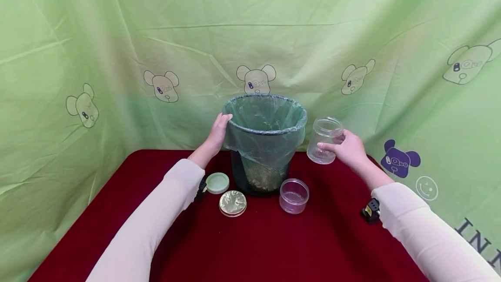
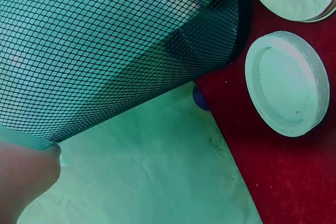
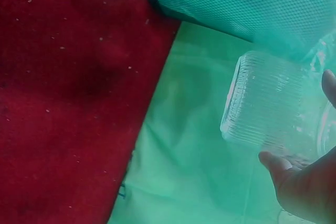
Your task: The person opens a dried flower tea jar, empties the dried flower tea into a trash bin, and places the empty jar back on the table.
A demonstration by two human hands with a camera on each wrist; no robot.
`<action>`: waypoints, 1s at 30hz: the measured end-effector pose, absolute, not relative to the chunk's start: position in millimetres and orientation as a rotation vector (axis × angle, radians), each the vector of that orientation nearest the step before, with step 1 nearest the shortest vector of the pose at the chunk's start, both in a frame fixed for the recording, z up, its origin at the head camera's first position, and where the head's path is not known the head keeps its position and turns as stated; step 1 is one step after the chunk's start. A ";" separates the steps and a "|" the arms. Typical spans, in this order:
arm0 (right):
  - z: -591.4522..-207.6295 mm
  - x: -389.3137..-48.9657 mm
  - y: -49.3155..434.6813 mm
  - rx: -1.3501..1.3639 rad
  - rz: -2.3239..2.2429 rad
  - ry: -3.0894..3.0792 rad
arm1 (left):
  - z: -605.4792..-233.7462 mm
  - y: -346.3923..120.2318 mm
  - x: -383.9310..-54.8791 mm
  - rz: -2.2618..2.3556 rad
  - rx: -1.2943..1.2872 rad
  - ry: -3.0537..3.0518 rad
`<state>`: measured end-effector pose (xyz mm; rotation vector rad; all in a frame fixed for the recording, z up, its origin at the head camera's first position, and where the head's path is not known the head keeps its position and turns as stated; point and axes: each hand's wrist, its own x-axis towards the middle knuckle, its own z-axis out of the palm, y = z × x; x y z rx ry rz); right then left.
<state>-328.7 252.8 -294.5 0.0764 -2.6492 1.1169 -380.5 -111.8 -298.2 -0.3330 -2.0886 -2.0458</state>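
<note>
A black mesh trash bin (image 1: 264,175) stands at the back of the table, lined with a thin translucent bag (image 1: 260,140) folded over its rim. My left hand (image 1: 217,133) grips the bin's rim on the left side, over the liner; the left wrist view has its thumb (image 2: 44,169) against the outside. To the right of the bin, my right hand (image 1: 350,148) holds a clear ribbed jar (image 1: 318,137) above the table, slightly tilted, its open mouth up. Thumb and fingers lie on opposite sides of the jar (image 3: 268,98). Some brownish contents show through the mesh low in the bin.
A short clear tub (image 1: 293,204) sits by the bin's front right. A pale green lid (image 1: 217,182) and a round shiny metallic lid (image 1: 232,203) lie front left. Dark red cloth (image 1: 242,251) covers the table; a green curtain (image 1: 188,34) hangs close behind.
</note>
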 end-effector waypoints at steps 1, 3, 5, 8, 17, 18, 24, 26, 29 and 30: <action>-296.7 -328.5 253.0 0.077 1.119 -2.650 | -298.0 -111.6 -380.6 -2.046 -0.337 -2.087; -300.4 -327.5 253.0 0.076 1.133 -2.649 | -297.6 -111.5 -380.5 -2.046 -0.343 -2.082; -304.7 -326.9 253.2 0.078 1.158 -2.645 | -297.7 -111.6 -380.7 -2.046 -0.345 -2.080; -311.3 -325.8 253.4 0.075 1.185 -2.647 | -298.0 -112.2 -380.8 -2.044 -0.331 -2.091; -328.9 -321.9 251.9 0.069 1.256 -2.668 | -298.3 -112.5 -379.9 -2.044 -0.287 -2.129; -330.8 -321.8 251.3 0.069 1.251 -2.669 | -298.3 -112.2 -379.9 -2.044 -0.298 -2.123; -343.3 -321.4 248.1 0.083 1.200 -2.706 | -299.8 -112.3 -381.5 -2.051 -0.346 -2.080; -347.8 -321.6 247.0 0.089 1.175 -2.716 | -300.3 -112.4 -381.6 -2.056 -0.357 -2.070; -354.5 -322.5 245.7 0.100 1.150 -2.721 | -299.9 -112.4 -381.4 -2.062 -0.365 -2.062; -356.7 -323.0 245.6 0.105 1.152 -2.722 | -299.7 -112.2 -381.1 -2.062 -0.363 -2.060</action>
